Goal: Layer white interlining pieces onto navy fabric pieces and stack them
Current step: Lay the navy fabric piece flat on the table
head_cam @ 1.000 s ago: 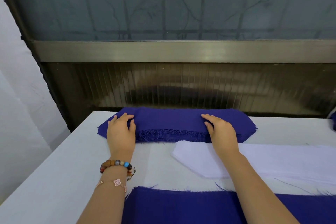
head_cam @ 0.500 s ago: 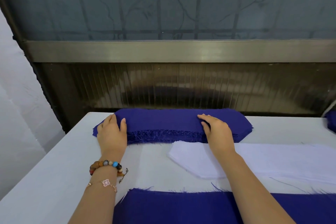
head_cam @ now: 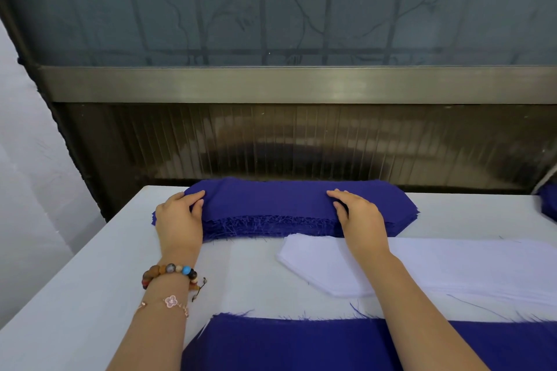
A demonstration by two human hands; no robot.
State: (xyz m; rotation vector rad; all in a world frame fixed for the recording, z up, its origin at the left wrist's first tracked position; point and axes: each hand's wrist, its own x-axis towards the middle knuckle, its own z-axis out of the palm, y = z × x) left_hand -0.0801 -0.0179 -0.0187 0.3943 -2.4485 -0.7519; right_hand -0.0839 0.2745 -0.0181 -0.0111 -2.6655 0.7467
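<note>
A thick stack of navy fabric pieces (head_cam: 271,205) with frayed front edges lies at the far side of the white table (head_cam: 90,280). My left hand (head_cam: 179,220) rests on the stack's left end, fingers lying over the top. My right hand (head_cam: 360,217) presses on the stack right of its middle, fingers on top and thumb at the front edge. White interlining pieces (head_cam: 325,265) lie in a flat pile just in front of the stack, under my right forearm. Another navy fabric piece (head_cam: 286,346) is spread along the near edge.
A metal sill and ribbed panel (head_cam: 301,144) rise right behind the table's far edge. More navy fabric (head_cam: 550,202) shows at the far right edge. The table's left edge drops off beside a white wall (head_cam: 30,190).
My left hand has slid left along the navy stack to its left end. My right hand stays on the stack near the same spot.
</note>
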